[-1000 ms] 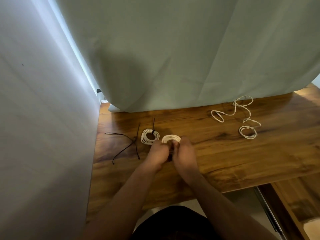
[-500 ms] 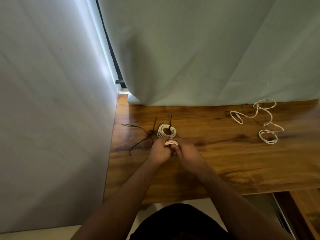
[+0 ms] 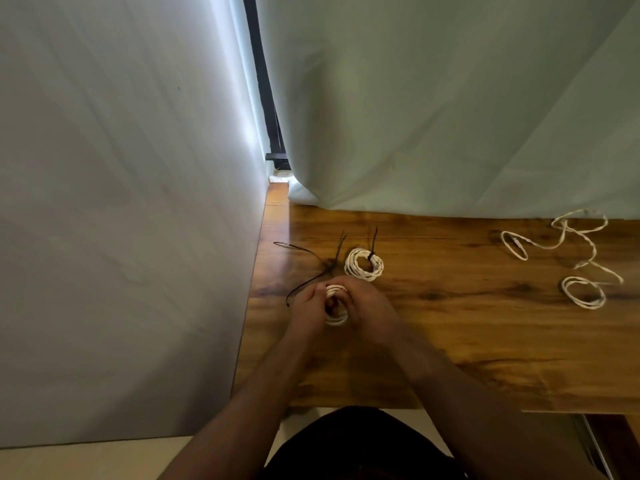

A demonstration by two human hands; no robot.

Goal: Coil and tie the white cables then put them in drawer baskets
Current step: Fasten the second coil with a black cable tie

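Observation:
Both my hands hold a small white cable coil (image 3: 336,317) upright near the left end of the wooden table (image 3: 485,341). My left hand (image 3: 308,306) grips its left side and my right hand (image 3: 367,306) its right side. Just behind them a second white coil (image 3: 363,265) lies flat, bound with a black tie. Loose black ties (image 3: 311,261) lie to the left of it. An uncoiled white cable (image 3: 571,258) sprawls at the far right of the table.
A pale cloth wall (image 3: 121,237) stands close along the table's left edge. A pale green curtain (image 3: 450,116) hangs over the table's back edge. A drawer rail (image 3: 595,448) shows at the bottom right, under the tabletop.
The view has shifted, so the table sits further right in frame. My hands have turned the coil from lying behind my fingers to upright between both hands.

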